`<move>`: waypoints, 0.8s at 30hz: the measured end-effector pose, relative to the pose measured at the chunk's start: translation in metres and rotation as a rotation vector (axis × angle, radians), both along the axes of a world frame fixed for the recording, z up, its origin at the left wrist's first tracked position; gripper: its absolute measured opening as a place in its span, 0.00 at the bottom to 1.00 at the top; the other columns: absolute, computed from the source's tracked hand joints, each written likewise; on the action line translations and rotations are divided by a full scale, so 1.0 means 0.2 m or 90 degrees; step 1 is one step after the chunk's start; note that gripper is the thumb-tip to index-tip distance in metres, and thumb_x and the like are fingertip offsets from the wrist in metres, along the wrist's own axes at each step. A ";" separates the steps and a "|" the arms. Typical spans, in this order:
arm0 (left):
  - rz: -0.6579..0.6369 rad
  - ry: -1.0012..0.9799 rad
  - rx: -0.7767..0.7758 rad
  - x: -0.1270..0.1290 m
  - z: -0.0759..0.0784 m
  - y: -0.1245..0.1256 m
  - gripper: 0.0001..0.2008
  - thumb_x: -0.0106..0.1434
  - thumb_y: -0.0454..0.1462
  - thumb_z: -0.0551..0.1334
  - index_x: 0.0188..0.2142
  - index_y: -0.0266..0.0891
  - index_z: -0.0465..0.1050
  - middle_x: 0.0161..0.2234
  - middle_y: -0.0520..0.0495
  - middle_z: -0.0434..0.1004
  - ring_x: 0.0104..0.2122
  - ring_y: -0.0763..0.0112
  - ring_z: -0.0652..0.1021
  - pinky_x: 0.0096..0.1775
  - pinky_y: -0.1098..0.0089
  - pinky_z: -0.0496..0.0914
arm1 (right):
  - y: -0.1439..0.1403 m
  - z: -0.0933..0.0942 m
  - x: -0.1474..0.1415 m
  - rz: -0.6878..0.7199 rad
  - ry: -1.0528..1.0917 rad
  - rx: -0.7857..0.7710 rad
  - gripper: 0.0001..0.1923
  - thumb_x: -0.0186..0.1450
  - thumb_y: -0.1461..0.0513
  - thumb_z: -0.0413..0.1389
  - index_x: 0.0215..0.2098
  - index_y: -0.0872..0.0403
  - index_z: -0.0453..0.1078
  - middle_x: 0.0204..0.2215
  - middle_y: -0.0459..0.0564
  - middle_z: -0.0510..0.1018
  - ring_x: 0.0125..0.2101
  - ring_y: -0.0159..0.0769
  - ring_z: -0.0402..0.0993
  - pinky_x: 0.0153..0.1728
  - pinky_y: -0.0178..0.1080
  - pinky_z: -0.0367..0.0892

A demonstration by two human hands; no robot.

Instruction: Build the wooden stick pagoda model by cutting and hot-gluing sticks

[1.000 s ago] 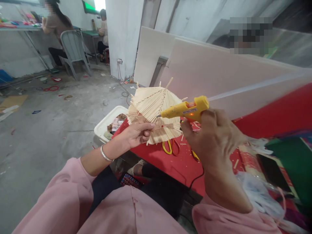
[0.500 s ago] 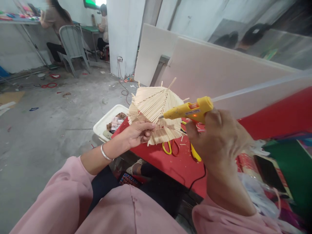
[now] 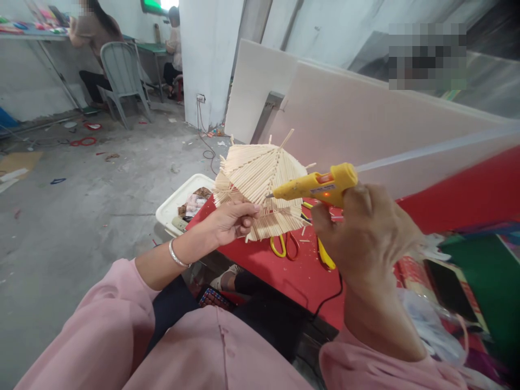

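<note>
My left hand (image 3: 229, 221) pinches the lower edge of the pale fan-shaped panel of glued wooden sticks (image 3: 255, 184), thumb on the near face and fingers curled behind it, holding it upright above the corner of the red table (image 3: 292, 271). My right hand (image 3: 368, 233) is wrapped tight around the grip of the yellow hot-glue gun (image 3: 314, 187), whose metal tip touches the panel near its middle; a clear glue stick (image 3: 426, 146) juts from the back of the gun toward the right.

Just under the panel, yellow-handled scissors (image 3: 280, 246) lie on the red surface among loose stick offcuts, and the gun's black cord (image 3: 331, 298) drops over the table's near edge. A white plastic tray (image 3: 179, 203) of scraps sits low beside the table corner, partly hidden by my left hand. White boards (image 3: 345, 119) stand behind the table.

Both forearms reach forward from pink sleeves; a silver bangle (image 3: 176, 255) circles my left wrist, and my right wrist is bent upward. Across the concrete floor, a grey plastic chair (image 3: 122, 73) stands by a seated person (image 3: 91, 40).
</note>
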State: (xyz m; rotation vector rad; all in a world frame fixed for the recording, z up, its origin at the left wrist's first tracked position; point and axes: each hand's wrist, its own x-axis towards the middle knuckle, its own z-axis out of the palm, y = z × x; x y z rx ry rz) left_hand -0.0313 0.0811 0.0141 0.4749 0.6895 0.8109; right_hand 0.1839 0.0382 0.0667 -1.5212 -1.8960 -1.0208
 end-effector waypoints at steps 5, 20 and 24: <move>0.021 0.000 -0.005 0.01 0.02 -0.01 0.12 0.59 0.26 0.68 0.22 0.33 0.69 0.18 0.53 0.70 0.14 0.86 0.65 0.16 0.81 0.55 | 0.01 0.00 -0.01 -0.016 0.002 0.027 0.11 0.65 0.55 0.55 0.41 0.52 0.72 0.29 0.50 0.70 0.26 0.36 0.61 0.28 0.39 0.42; 0.007 0.009 0.004 0.00 0.01 0.00 0.12 0.59 0.26 0.66 0.21 0.32 0.71 0.16 0.54 0.66 0.15 0.84 0.66 0.17 0.81 0.55 | 0.01 0.00 -0.02 -0.005 -0.010 0.045 0.11 0.65 0.56 0.54 0.41 0.52 0.73 0.29 0.49 0.71 0.26 0.35 0.60 0.28 0.40 0.41; 0.006 0.017 0.012 -0.01 0.02 0.00 0.10 0.58 0.26 0.66 0.22 0.32 0.72 0.17 0.52 0.68 0.15 0.83 0.66 0.18 0.80 0.55 | 0.01 0.00 -0.03 0.017 -0.060 0.077 0.12 0.65 0.56 0.55 0.44 0.54 0.72 0.30 0.49 0.73 0.26 0.34 0.60 0.27 0.39 0.42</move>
